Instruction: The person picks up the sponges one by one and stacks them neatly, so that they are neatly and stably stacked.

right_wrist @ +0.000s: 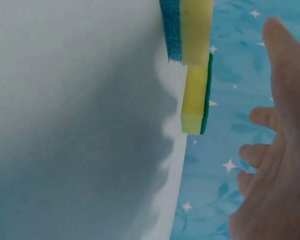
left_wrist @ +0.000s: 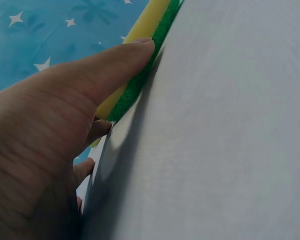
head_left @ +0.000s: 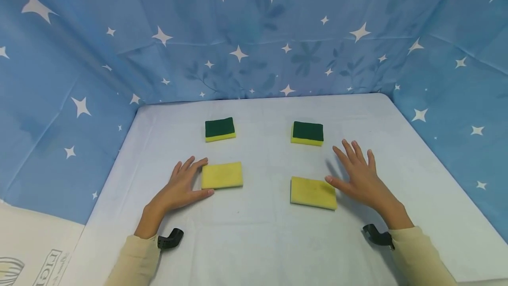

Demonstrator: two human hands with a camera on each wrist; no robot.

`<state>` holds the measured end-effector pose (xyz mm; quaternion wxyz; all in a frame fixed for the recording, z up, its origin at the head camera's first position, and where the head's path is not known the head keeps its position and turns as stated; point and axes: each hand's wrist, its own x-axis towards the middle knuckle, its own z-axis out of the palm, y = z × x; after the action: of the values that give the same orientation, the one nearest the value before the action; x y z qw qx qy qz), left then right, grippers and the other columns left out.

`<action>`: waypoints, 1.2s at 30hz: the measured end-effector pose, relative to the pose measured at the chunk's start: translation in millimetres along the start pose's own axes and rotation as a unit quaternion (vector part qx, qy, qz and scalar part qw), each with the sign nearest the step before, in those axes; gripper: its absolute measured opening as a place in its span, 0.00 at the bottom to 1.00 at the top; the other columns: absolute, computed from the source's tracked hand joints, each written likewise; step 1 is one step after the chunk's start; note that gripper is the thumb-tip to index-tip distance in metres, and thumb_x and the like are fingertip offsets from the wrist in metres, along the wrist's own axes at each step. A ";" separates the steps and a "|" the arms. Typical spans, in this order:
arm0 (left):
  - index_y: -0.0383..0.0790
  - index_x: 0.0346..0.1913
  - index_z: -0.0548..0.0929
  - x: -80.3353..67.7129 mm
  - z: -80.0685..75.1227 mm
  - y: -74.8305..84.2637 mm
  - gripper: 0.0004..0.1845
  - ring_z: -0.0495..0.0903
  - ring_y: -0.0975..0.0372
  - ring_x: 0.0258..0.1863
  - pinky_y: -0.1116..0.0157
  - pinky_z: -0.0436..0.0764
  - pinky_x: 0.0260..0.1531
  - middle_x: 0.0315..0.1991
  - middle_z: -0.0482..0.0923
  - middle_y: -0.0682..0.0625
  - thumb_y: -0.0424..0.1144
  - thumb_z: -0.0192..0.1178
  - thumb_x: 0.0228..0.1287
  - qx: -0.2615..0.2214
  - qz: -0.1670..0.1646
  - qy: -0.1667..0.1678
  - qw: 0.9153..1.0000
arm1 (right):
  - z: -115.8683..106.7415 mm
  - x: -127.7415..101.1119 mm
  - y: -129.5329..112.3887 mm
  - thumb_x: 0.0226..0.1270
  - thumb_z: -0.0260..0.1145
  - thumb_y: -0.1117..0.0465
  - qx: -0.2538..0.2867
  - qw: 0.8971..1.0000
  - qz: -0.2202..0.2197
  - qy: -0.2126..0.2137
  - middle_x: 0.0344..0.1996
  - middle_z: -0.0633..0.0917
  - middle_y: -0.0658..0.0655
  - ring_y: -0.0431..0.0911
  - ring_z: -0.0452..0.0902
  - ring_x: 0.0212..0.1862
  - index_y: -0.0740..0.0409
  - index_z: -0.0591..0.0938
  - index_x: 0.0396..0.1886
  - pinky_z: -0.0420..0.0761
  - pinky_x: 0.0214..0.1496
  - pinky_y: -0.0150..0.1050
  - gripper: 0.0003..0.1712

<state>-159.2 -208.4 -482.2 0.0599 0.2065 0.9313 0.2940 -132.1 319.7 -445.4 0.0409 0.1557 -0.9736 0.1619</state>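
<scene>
My left hand [head_left: 182, 187] spans the left end of a sponge [head_left: 222, 175], yellow face up and green scouring side down. Its thumb [left_wrist: 132, 52] lies along the near edge in the left wrist view; a fingertip is at the far left corner. My right hand [head_left: 361, 179] hovers with fingers spread, up and to the right of another sponge [head_left: 312, 193], yellow on top. The thumb tip overlaps that sponge's right corner in the head view, but the right wrist view shows a gap between the hand and the blue-bottomed sponge [right_wrist: 195, 32].
Farther back lie two sponges with dark green sides up, one at left [head_left: 220, 128] and one at right [head_left: 308, 132]. All rest on a white-covered table [head_left: 262, 242]. A blue curtain with white stars [head_left: 254, 25] surrounds its back and sides.
</scene>
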 end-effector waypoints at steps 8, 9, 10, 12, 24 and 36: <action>0.41 0.82 0.64 0.2 0.6 0.9 0.51 0.47 0.40 0.84 0.37 0.36 0.80 0.82 0.62 0.37 0.61 0.73 0.65 0.002 -0.002 0.001 1.000 | 4.6 -11.8 -3.8 0.70 0.74 0.39 0.047 0.999 -0.021 -0.010 0.85 0.51 0.70 0.65 0.34 0.86 0.60 0.58 0.86 0.27 0.80 0.71 0.57; 0.40 0.82 0.64 0.3 0.7 1.2 0.51 0.47 0.39 0.84 0.37 0.36 0.80 0.82 0.62 0.37 0.61 0.73 0.65 0.002 -0.003 0.001 1.000 | 5.8 -13.2 -4.1 0.70 0.74 0.39 0.050 0.998 -0.022 -0.013 0.85 0.51 0.70 0.64 0.34 0.86 0.60 0.58 0.86 0.28 0.80 0.70 0.57; 0.41 0.83 0.64 0.2 0.8 1.4 0.51 0.47 0.39 0.84 0.37 0.36 0.80 0.82 0.61 0.37 0.61 0.73 0.65 0.003 -0.004 0.001 1.000 | 7.1 -14.5 -4.1 0.70 0.74 0.39 0.053 0.998 -0.025 -0.014 0.85 0.52 0.70 0.64 0.35 0.86 0.61 0.58 0.86 0.29 0.81 0.70 0.57; 0.41 0.83 0.64 0.1 1.2 1.6 0.51 0.47 0.40 0.84 0.37 0.36 0.80 0.82 0.61 0.37 0.61 0.73 0.65 0.005 -0.005 0.001 1.000 | 9.5 -16.9 -4.6 0.69 0.74 0.39 0.059 0.998 -0.027 -0.018 0.85 0.52 0.70 0.64 0.36 0.86 0.62 0.59 0.85 0.29 0.81 0.69 0.58; 0.42 0.83 0.64 -1.2 2.0 0.4 0.51 0.47 0.40 0.84 0.37 0.36 0.80 0.82 0.60 0.36 0.62 0.72 0.65 0.010 -0.014 0.001 1.000 | 13.8 -24.9 -15.1 0.64 0.77 0.33 0.070 0.995 -0.018 -0.072 0.84 0.58 0.67 0.64 0.42 0.85 0.62 0.61 0.85 0.35 0.84 0.63 0.63; 0.41 0.83 0.65 0.0 1.5 -1.8 0.51 0.48 0.40 0.84 0.38 0.36 0.80 0.82 0.61 0.37 0.62 0.73 0.64 0.007 -0.008 0.005 1.000 | 18.4 -25.5 -15.2 0.59 0.79 0.30 0.096 0.989 -0.010 -0.111 0.81 0.66 0.65 0.66 0.52 0.82 0.58 0.69 0.81 0.48 0.82 0.69 0.60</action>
<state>-159.4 -208.9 -484.5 0.0563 0.1981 0.9352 0.2881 -103.7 307.4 -461.5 -0.0805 0.1857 -0.9504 0.2361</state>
